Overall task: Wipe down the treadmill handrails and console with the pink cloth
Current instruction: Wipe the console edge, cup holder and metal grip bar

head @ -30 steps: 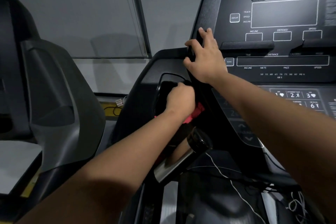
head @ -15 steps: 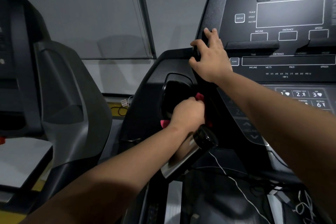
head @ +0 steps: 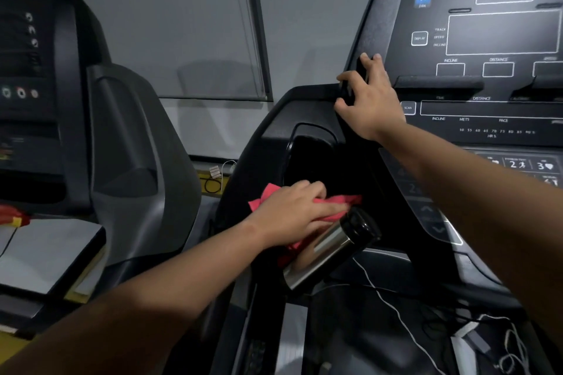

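My left hand [head: 294,211] presses the bunched pink cloth [head: 350,201] against the lower rim of the dark cup-holder recess [head: 316,158] on the treadmill's left side, fingers curled over the cloth. A chrome handrail grip with a black cap [head: 329,248] juts out just below that hand. My right hand [head: 367,97] grips the left edge of the black console [head: 493,39], fingers wrapped round the edge. The console's displays and number keys spread to the right.
A second treadmill's console and grey shroud [head: 122,143] stand on the left, with a grey deck [head: 45,253] below. Thin white cables [head: 396,313] trail over the belt area at bottom right. A grey wall with a blind [head: 182,24] lies behind.
My left hand with the cloth has come out of the cup-holder recess and slid down and left onto its lower rim. My right hand has kept its hold on the console edge.
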### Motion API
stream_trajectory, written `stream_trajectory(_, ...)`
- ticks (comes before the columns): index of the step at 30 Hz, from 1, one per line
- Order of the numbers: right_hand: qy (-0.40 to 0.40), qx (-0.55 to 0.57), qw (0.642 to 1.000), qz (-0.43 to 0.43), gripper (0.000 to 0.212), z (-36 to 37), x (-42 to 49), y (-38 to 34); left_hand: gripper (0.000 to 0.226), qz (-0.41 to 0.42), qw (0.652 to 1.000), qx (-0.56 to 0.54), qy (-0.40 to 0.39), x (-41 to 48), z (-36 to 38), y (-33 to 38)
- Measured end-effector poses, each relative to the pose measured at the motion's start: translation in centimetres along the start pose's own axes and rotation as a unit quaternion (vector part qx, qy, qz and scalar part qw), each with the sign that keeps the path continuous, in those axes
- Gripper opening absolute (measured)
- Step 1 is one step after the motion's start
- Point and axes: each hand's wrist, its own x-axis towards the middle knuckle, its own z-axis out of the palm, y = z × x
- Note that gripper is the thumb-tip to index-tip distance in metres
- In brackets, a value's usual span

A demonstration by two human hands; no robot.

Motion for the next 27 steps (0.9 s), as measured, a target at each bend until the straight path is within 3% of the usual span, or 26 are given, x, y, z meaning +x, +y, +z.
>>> stream_trajectory(3, -0.001, 0.001, 1.0, 0.0, 0.043, 0.0, 0.0, 0.1, 0.044, -0.027, 0.999, 0.02, 0.036, -2.0, 0.6, -2.6)
stream_trajectory(6, -0.002, -0.002, 1.0, -0.001, 0.043, 0.0, 0.0, 0.0, 0.052, -0.115, 0.992, 0.038, 0.018, -3.6, 0.1, -5.3)
stream_trajectory(14, 0.002, 0.001, 1.0, -0.005, 0.044, 0.0, 0.0, 0.2, 0.037, -0.226, 0.973, 0.051, 0.007, -0.5, -1.0, -8.1)
stream_trajectory(20, 0.012, 0.004, 1.0, -0.009, 0.043, 0.3, 0.2, 0.3, 0.031, -0.272, 0.959, 0.061, 0.051, 3.8, -0.6, -9.4)
stream_trajectory(27, 0.018, 0.011, 1.0, -0.009, 0.043, 0.3, 0.2, 0.3, 0.025, -0.269, 0.949, 0.046, 0.16, 6.6, 0.7, -10.5)
